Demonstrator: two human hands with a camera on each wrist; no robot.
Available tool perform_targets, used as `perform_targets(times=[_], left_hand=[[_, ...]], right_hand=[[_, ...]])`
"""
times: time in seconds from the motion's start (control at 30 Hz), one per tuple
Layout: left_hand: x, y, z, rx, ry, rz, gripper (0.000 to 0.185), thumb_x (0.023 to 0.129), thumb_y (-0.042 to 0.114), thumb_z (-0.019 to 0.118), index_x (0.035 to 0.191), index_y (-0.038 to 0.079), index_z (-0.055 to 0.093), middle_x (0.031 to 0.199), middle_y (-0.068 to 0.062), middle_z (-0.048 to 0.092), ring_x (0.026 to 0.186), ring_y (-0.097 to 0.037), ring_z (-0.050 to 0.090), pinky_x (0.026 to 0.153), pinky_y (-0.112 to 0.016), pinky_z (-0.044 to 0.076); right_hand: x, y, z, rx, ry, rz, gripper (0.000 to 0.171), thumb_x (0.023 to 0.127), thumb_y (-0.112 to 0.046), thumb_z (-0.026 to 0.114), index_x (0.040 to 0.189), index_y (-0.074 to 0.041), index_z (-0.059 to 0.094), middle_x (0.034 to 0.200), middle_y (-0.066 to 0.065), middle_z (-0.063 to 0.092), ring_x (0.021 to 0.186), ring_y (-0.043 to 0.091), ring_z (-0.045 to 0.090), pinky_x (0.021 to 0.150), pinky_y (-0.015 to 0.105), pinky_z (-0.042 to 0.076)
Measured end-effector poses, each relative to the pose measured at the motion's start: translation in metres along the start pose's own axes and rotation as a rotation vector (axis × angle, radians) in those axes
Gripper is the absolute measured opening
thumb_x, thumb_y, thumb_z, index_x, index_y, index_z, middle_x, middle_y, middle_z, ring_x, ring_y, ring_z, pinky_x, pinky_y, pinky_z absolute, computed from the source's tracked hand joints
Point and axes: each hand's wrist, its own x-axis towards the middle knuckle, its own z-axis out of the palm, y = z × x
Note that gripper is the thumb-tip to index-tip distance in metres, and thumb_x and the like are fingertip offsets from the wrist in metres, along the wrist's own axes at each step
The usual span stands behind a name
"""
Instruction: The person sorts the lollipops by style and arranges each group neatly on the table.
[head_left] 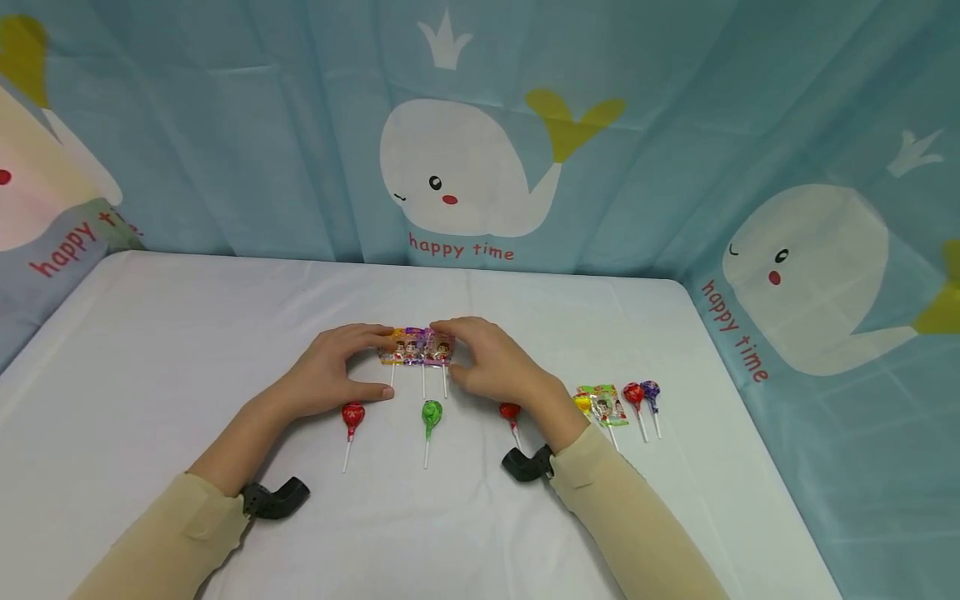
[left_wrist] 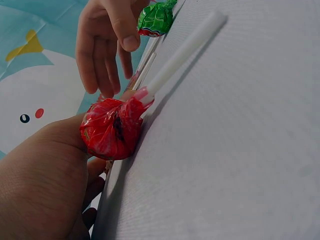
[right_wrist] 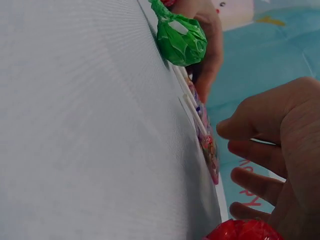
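Note:
Three flat wrapped lollipops (head_left: 415,346) lie side by side in the middle of the white table (head_left: 187,333), sticks pointing toward me. My left hand (head_left: 341,371) touches their left end with its fingertips, thumb stretched out on the cloth. My right hand (head_left: 487,358) rests its fingers on their right end. In the right wrist view the flat packs (right_wrist: 207,142) lie just beyond the loosely spread fingers (right_wrist: 250,127). Nearer me lie a red round lollipop (head_left: 352,414), a green one (head_left: 431,412) and another red one (head_left: 510,411), which is half hidden by my right wrist.
At the right of the table lies a small group: a yellow lollipop (head_left: 583,403), a flat green pack (head_left: 611,404), a red lollipop (head_left: 634,394) and a purple one (head_left: 650,390). A blue whale-print curtain (head_left: 480,125) closes the back and right sides.

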Motion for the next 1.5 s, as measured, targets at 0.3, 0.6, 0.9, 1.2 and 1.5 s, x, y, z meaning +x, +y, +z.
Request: perform_targets(times=[0.3, 0.6, 0.9, 1.2, 1.5], left_hand=[[0.003, 0.001, 0.001, 0.021, -0.014, -0.01, 0.067, 0.084, 0.043, 0.096, 0.142, 0.021, 0.072, 0.16, -0.004, 0.058, 0.153, -0.036, 0.044, 0.125, -0.069, 0.026], [0.003, -0.002, 0.0, 0.013, -0.011, -0.005, 0.067, 0.084, 0.043, 0.096, 0.142, 0.02, 0.072, 0.159, -0.004, 0.058, 0.153, -0.035, 0.045, 0.124, -0.069, 0.028], [0.001, -0.001, 0.0, 0.015, 0.002, 0.009, 0.066, 0.085, 0.042, 0.096, 0.141, 0.019, 0.073, 0.158, -0.007, 0.06, 0.151, -0.039, 0.046, 0.122, -0.071, 0.03], [0.0, -0.001, 0.001, 0.007, 0.013, 0.029, 0.064, 0.084, 0.039, 0.097, 0.14, 0.018, 0.074, 0.156, -0.007, 0.061, 0.149, -0.039, 0.049, 0.121, -0.07, 0.032], [-0.001, 0.001, 0.0, -0.007, -0.011, -0.007, 0.065, 0.085, 0.043, 0.096, 0.142, 0.019, 0.073, 0.159, -0.007, 0.058, 0.153, -0.038, 0.045, 0.124, -0.07, 0.027]], right_hand=[[-0.005, -0.005, -0.007, 0.002, -0.006, -0.046, 0.064, 0.093, -0.01, 0.07, 0.156, -0.009, 0.059, 0.151, 0.003, 0.064, 0.145, 0.02, 0.054, 0.124, 0.039, 0.039], [-0.011, -0.008, -0.011, 0.012, 0.005, -0.069, 0.064, 0.095, -0.011, 0.072, 0.157, -0.01, 0.058, 0.156, 0.002, 0.06, 0.147, 0.019, 0.053, 0.125, 0.038, 0.037], [-0.017, -0.007, -0.013, -0.005, -0.011, -0.058, 0.06, 0.097, -0.014, 0.073, 0.155, -0.01, 0.06, 0.155, 0.002, 0.061, 0.148, 0.021, 0.053, 0.125, 0.041, 0.038], [-0.028, -0.006, -0.018, -0.013, -0.011, -0.049, 0.06, 0.098, -0.016, 0.073, 0.156, -0.013, 0.06, 0.154, 0.0, 0.062, 0.146, 0.018, 0.054, 0.125, 0.042, 0.04], [-0.037, -0.008, -0.025, -0.043, -0.009, -0.054, 0.06, 0.097, -0.016, 0.074, 0.155, -0.011, 0.061, 0.153, 0.002, 0.063, 0.146, 0.021, 0.055, 0.125, 0.044, 0.039]])
